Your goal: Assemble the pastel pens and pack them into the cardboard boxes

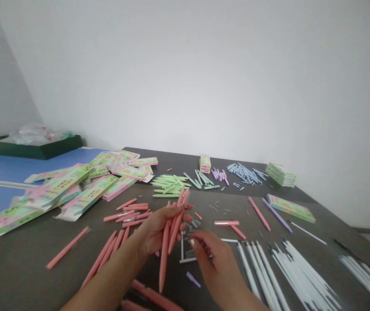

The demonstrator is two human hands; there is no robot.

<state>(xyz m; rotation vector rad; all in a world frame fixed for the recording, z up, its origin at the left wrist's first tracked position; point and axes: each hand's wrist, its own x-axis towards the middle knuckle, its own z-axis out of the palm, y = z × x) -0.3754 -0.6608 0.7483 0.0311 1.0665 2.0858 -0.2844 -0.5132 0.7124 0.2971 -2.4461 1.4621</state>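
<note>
My left hand (152,226) is closed around a bunch of coral-pink pen barrels (163,263), their pointed ends angled down toward me. My right hand (215,263) is just to the right and lower, its thumb and fingers curled together over small transparent pieces (194,224) on the dark table. Whatever those fingers pinch, if anything, is too small to make out. White strips (182,248) lie under and between the hands. A lilac pen part (193,279) rests beside my right thumb. More pink barrels (103,255) lie left of and beneath my left forearm.
Printed cardboard boxes (74,185) pile up at the left. Green pens (170,185), purple parts (219,174) and blue parts (245,172) lie toward the back. White refills (301,272) spread at the right near stacked boxes (280,175). A dark green tray (45,149) holds plastic bags.
</note>
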